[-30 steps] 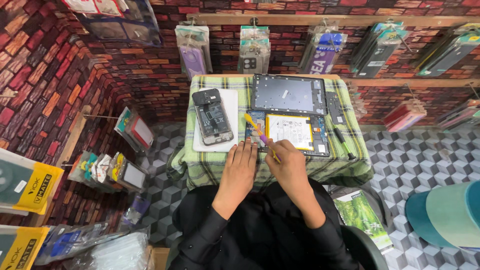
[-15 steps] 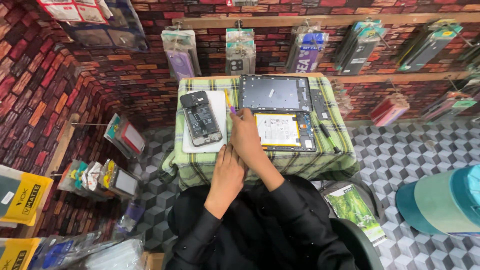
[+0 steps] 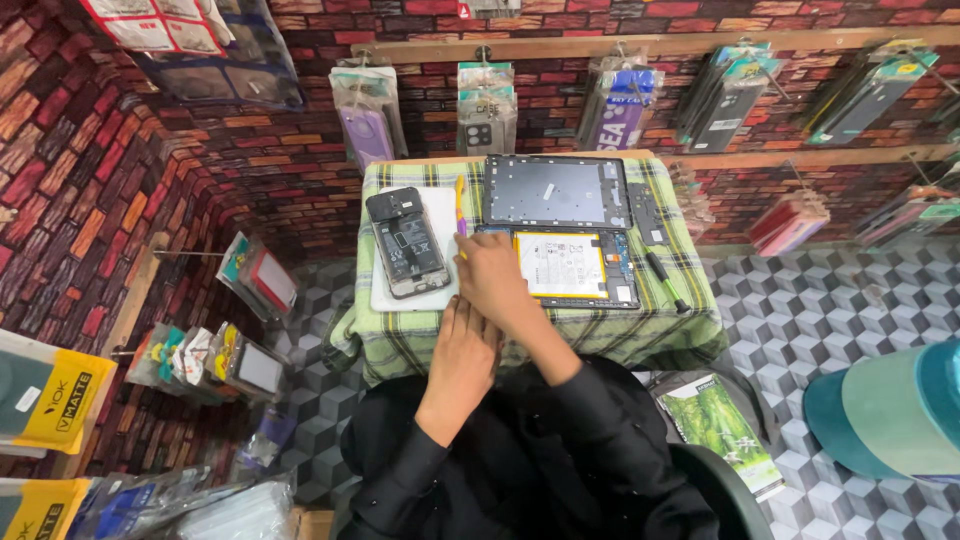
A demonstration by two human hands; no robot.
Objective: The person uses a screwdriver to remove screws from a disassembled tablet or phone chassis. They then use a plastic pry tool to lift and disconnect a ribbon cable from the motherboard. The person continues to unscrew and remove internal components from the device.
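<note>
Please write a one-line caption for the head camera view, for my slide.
Right hand holds a yellow tool between an opened phone and an opened tablet; left hand rests at the table edge.

Long black sleeves cover both arms down to the wrists. The left hand [image 3: 462, 352] and right hand [image 3: 490, 277] are bare, with no gloves or rings visible.

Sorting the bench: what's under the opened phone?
The opened phone lies on a white mat, which rests on the green plaid tablecloth. The mat's middle is covered by the phone.
</note>
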